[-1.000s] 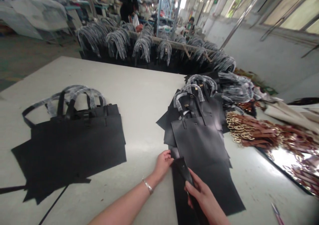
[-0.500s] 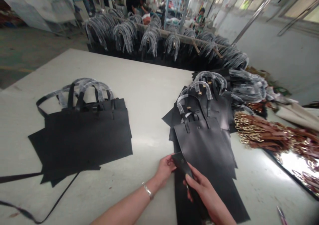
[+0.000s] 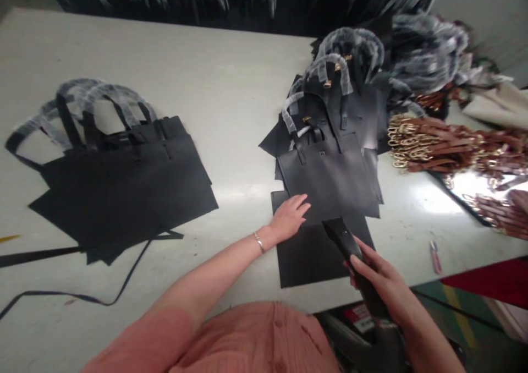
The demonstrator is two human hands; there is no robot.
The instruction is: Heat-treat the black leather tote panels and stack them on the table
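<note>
My left hand [image 3: 290, 218], a bracelet on its wrist, lies with fingers stretched out at the left side of the overlapping black bags. Beneath it are a black handbag [image 3: 330, 180] and another black panel [image 3: 317, 257]. My right hand [image 3: 377, 274] is wrapped round a black tool with a flat nozzle [image 3: 348, 243], which widens at the tip and runs back into a thicker body by my waist. Its tip hangs over the lower black panel, right of my left hand; I cannot tell whether it touches. The handbag's handles are wrapped in clear plastic.
Another pile of black handbags [image 3: 127, 191] lies at the left, with thin black straps [image 3: 124, 285] trailing from it. Brown straps with gold clasps [image 3: 437, 144] are heaped at the right. A small pink-handled tool [image 3: 435, 257] lies near the table's front edge.
The view has tipped downward. My left hand has left the nozzle's tip and now rests flat on the bags. My right hand still grips the nozzle, farther right.
</note>
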